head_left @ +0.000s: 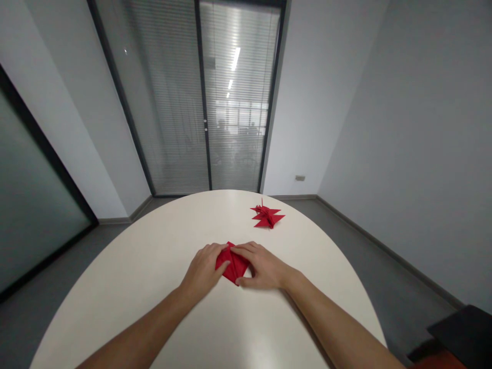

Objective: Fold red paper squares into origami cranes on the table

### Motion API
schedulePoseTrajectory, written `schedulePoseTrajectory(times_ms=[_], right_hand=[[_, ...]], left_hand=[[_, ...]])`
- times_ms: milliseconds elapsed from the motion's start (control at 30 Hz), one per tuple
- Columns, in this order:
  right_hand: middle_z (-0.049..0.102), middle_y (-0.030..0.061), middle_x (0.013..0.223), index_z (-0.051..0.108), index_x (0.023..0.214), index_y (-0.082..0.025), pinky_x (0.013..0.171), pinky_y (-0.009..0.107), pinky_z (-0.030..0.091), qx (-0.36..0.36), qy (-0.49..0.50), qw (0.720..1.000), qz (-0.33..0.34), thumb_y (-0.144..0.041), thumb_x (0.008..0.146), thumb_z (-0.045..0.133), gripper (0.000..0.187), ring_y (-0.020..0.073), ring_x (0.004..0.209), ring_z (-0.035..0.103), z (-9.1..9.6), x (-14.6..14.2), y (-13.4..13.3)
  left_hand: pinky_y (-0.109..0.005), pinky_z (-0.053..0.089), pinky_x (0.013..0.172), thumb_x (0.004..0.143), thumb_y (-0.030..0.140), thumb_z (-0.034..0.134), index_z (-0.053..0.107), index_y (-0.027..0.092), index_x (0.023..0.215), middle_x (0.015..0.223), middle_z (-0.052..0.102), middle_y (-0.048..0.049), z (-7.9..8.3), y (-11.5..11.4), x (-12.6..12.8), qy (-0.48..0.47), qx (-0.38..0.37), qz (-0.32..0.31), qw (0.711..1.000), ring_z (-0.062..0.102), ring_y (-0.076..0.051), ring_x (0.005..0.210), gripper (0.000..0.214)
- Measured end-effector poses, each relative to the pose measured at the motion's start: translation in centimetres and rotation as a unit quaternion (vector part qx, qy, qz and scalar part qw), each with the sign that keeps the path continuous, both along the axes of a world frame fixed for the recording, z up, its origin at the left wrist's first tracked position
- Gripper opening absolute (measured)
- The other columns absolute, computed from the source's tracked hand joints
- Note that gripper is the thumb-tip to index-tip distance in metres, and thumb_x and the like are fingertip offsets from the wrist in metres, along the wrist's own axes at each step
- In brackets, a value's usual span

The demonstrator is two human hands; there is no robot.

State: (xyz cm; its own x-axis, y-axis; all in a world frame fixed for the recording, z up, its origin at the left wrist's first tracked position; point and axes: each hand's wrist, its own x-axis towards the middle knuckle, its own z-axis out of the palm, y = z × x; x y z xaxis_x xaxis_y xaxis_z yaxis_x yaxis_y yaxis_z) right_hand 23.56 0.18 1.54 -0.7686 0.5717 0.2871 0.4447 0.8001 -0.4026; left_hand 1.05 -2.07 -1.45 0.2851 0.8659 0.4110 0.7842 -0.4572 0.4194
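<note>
A small folded sheet of red paper (pixel 236 265) lies on the table in front of me, with creases running down its middle. My left hand (pixel 206 266) grips its left side, the thumb resting on top of the paper and the fingers along the upper left edge. From the right, my right hand (pixel 265 265) holds it too. That hand's fingertips press near the top corner and its thumb touches the bottom corner. Beyond my right hand sits a pile of pointed red origami pieces (pixel 266 217), which look like folded cranes.
The round white table (pixel 161 256) fills the space before me. At the far side are a glass partition with blinds (pixel 238 128) and a white wall with an outlet (pixel 300 178). A dark object (pixel 463 335), perhaps part of a chair, stands at the lower right.
</note>
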Motion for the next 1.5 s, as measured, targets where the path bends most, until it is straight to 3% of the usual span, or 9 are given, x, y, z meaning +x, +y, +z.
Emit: schedulePoseTrajectory(times_ms=[200,633,800,1000,1133,1300,1500], right_hand=[[0.057,0.016,0.137,0.043,0.147,-0.018,0.105,0.047,0.042,-0.015,0.022,0.999,-0.021,-0.042,0.074,0.078,0.084,0.0313,0.121,0.055,-0.1,0.0,0.0],[0.06,0.0101,0.126,0.05,0.137,-0.021,0.092,0.034,0.049,-0.043,0.027,0.999,-0.019,-0.024,0.077,0.068,0.062,0.0239,0.106,0.061,0.4,0.4,-0.1],[0.065,0.0056,0.107,0.055,0.121,-0.02,0.077,0.03,0.05,-0.055,0.027,0.996,-0.059,-0.019,0.078,0.063,0.043,0.0192,0.085,0.061,0.2,0.3,-0.2],[0.062,0.0062,0.116,0.061,0.11,-0.022,0.09,0.032,0.049,-0.028,0.038,0.998,-0.038,-0.009,0.08,0.055,0.033,0.0198,0.1,0.061,-0.2,0.2,0.2],[0.063,0.0045,0.109,0.063,0.096,-0.022,0.087,0.03,0.049,-0.03,0.046,0.997,-0.061,-0.008,0.08,0.056,0.022,0.0182,0.093,0.063,-0.3,0.1,0.3],[0.066,0.0032,0.094,0.062,0.091,-0.02,0.075,0.027,0.047,-0.042,0.057,0.993,-0.096,-0.008,0.079,0.056,0.018,0.0167,0.081,0.061,-0.4,-0.1,0.4],[0.067,0.0035,0.086,0.06,0.093,-0.02,0.068,0.026,0.043,-0.064,0.054,0.985,-0.149,-0.014,0.088,0.052,0.012,0.0166,0.075,0.06,-0.6,-0.1,0.5]], left_hand=[[-0.042,0.049,0.096,0.092,0.021,0.059,0.062,0.021,0.117,0.111,0.069,-0.0071,0.6,-0.5,0.3,-0.02,-0.003,0.0,1.0,0.063,-0.024,0.103,0.025],[-0.033,0.048,0.08,0.09,0.018,0.053,0.063,0.021,0.09,0.09,0.067,-0.004,1.3,-1.0,0.6,-0.02,-0.015,0.015,1.0,0.063,-0.021,0.085,0.01],[-0.034,0.048,0.081,0.088,0.013,0.053,0.063,0.021,0.093,0.09,0.069,-0.0042,1.4,-1.1,0.5,-0.01,-0.017,0.015,1.0,0.063,-0.021,0.085,0.014],[-0.036,0.048,0.085,0.087,0.013,0.054,0.066,0.021,0.09,0.092,0.071,-0.0055,1.3,-1.2,0.4,-0.004,-0.012,0.013,1.0,0.064,-0.023,0.091,0.015],[-0.035,0.048,0.084,0.088,0.013,0.052,0.066,0.022,0.09,0.09,0.071,-0.005,1.4,-1.2,0.4,0.004,-0.015,0.013,1.0,0.064,-0.022,0.088,0.016],[-0.034,0.047,0.081,0.09,0.017,0.052,0.065,0.021,0.089,0.088,0.071,-0.0048,1.7,-1.3,0.3,0.013,-0.023,0.016,1.0,0.064,-0.022,0.086,0.014],[-0.034,0.046,0.078,0.092,0.024,0.053,0.064,0.022,0.09,0.087,0.071,-0.0048,1.9,-1.5,0.4,0.019,-0.019,0.03,0.999,0.064,-0.022,0.082,0.011]])
